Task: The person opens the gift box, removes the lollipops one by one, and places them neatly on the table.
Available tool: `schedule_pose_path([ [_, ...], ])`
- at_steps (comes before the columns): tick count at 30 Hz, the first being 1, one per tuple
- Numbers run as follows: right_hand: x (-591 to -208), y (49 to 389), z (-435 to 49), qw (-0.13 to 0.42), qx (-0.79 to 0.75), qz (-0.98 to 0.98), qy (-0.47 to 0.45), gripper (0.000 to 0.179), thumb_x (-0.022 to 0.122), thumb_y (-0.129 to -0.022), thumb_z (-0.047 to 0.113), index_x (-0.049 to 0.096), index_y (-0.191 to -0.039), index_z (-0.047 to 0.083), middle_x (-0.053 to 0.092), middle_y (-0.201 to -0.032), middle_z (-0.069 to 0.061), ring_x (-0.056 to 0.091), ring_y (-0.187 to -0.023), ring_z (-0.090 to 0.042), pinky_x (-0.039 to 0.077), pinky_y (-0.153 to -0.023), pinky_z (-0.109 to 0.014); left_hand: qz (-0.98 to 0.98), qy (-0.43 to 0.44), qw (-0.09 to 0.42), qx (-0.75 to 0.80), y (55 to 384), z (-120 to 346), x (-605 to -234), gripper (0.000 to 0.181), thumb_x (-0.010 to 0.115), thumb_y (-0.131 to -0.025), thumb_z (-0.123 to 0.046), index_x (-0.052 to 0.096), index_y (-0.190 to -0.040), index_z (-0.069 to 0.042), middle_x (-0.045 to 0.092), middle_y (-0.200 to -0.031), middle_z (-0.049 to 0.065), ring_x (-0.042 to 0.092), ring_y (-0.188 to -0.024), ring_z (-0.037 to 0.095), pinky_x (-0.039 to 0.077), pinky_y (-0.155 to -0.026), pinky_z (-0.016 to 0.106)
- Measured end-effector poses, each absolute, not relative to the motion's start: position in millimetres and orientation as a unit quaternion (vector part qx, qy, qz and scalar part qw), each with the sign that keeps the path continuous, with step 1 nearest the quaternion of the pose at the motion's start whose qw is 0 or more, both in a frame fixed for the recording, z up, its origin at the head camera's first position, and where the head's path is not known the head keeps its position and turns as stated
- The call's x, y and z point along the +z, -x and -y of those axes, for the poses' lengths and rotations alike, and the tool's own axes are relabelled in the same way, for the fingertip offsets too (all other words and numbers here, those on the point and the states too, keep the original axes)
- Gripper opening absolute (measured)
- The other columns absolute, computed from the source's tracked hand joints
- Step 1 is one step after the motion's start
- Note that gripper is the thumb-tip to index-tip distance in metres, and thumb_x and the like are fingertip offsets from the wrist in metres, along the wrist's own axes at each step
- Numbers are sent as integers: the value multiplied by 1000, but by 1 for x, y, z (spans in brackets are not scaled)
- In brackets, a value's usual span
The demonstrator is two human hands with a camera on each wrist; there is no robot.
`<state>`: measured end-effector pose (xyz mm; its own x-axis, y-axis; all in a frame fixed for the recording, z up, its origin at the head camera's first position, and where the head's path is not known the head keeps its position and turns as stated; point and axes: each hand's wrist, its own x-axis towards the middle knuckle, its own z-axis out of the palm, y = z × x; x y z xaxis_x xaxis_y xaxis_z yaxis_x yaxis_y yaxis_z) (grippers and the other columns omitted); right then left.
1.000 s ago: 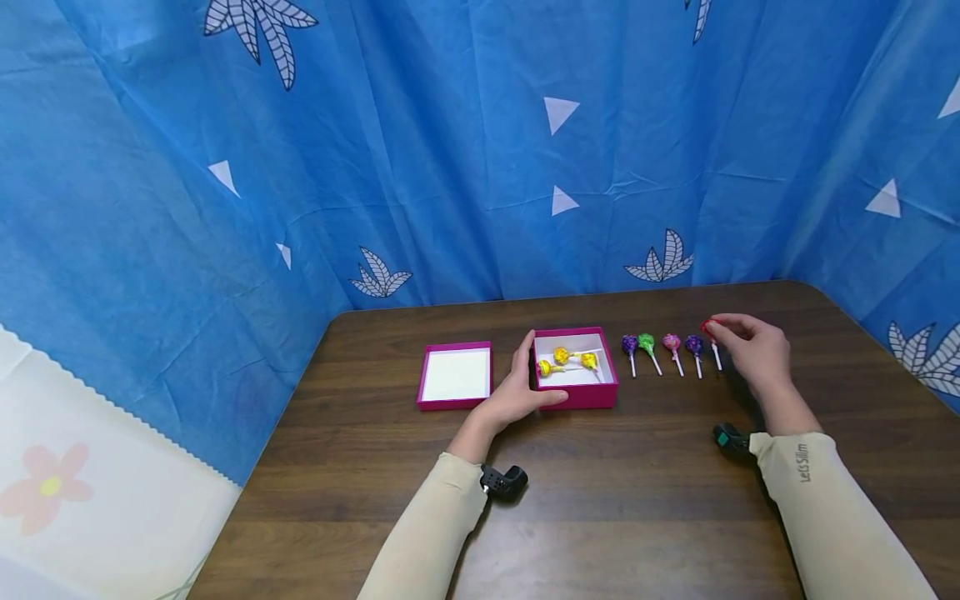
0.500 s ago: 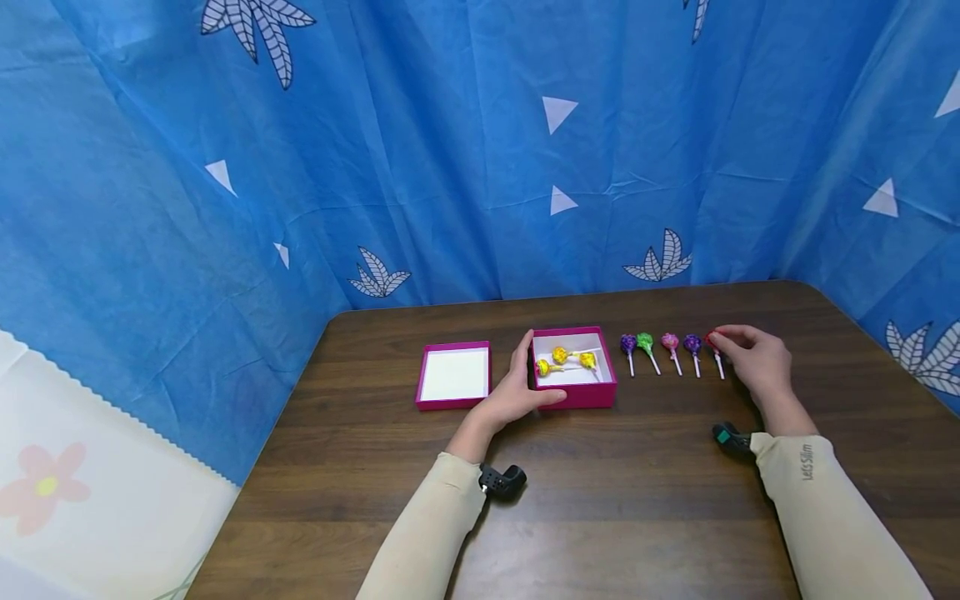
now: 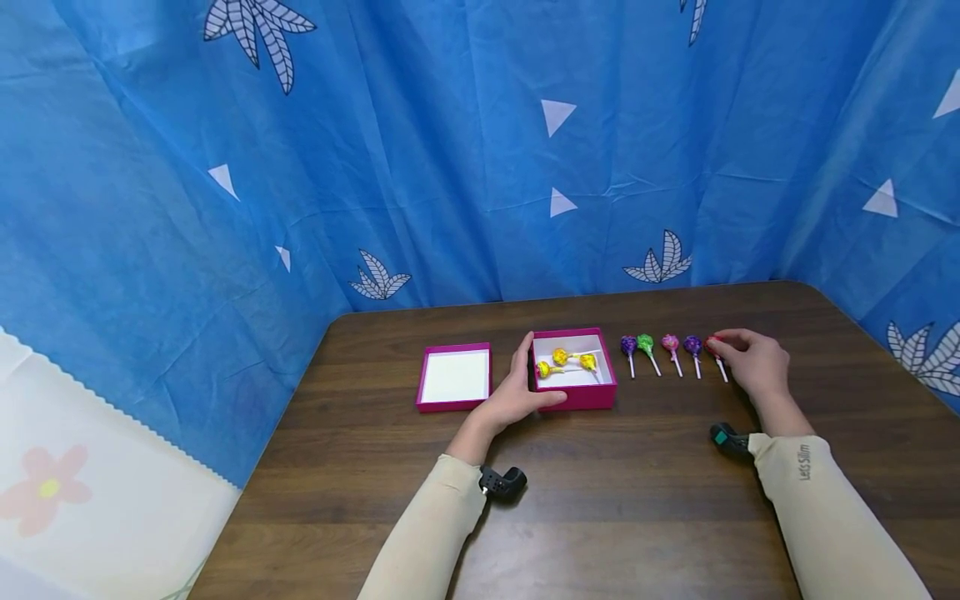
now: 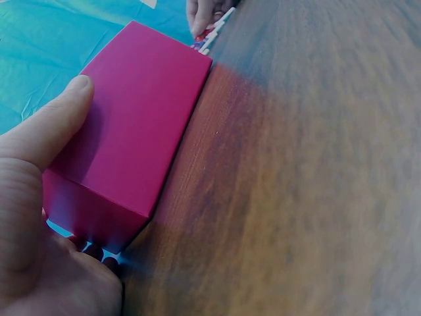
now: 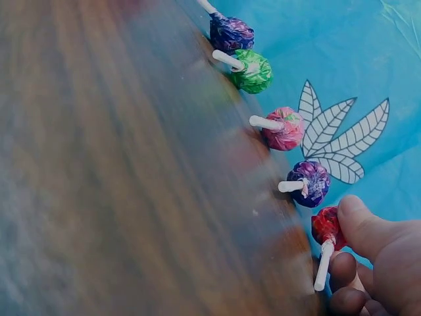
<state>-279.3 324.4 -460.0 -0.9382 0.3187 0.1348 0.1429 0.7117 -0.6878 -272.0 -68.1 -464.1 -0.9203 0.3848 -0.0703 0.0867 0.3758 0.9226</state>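
In the head view my left hand (image 3: pixel 512 395) holds the open magenta box (image 3: pixel 576 399) at its left front corner. The thumb lies on the front wall and the fingers run along the left side, as the left wrist view also shows with the box (image 4: pixel 135 118). Three yellow lollipops (image 3: pixel 588 361) lie inside. Far right, my right hand (image 3: pixel 759 363) pinches a red lollipop (image 5: pixel 326 225) by its wrapped head between thumb and fingers; its white stick points toward me. Beside it in a row lie purple (image 3: pixel 693 344), pink (image 3: pixel 671 342), green (image 3: pixel 646 342) and another purple lollipop (image 3: pixel 628 343).
The magenta box lid (image 3: pixel 454 377) with a white inside lies left of the box, past my left hand. All of it stands on a dark wooden table (image 3: pixel 600 500). A blue patterned curtain (image 3: pixel 480 167) hangs behind the table's back edge.
My right hand has come slightly toward me and down with the red lollipop, bringing it level with the row; its stick has tilted. The left hand stays on the box.
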Motion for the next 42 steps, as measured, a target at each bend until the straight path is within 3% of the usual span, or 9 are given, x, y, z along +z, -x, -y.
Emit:
schedule_pose_path([
  [12,-461,279,-325,107,366,915,133,56,50,-102,46,59,-131,-1,54,-135,-34,38,-125,-50,28,-100,-65,-817,-144,138,541,269,67,-462,114,81,-78,-43,-2,-155,-49,12,-167,3,24,-149,30,34,-117,59],
  [35,-459,277,-323,121,375,909,138,56,50,-103,44,58,-135,-1,53,-138,-33,40,-127,-49,33,-99,-63,-819,-143,138,538,271,67,-462,113,81,-79,-43,-3,-155,-49,12,-167,3,25,-149,30,34,-117,59],
  [42,-456,277,-322,119,389,901,151,58,47,-103,47,55,-140,2,47,-145,-31,36,-134,-51,30,-107,-67,-818,-146,136,539,271,67,-463,114,81,-79,-42,-3,-155,-49,13,-166,4,25,-149,30,36,-117,58],
])
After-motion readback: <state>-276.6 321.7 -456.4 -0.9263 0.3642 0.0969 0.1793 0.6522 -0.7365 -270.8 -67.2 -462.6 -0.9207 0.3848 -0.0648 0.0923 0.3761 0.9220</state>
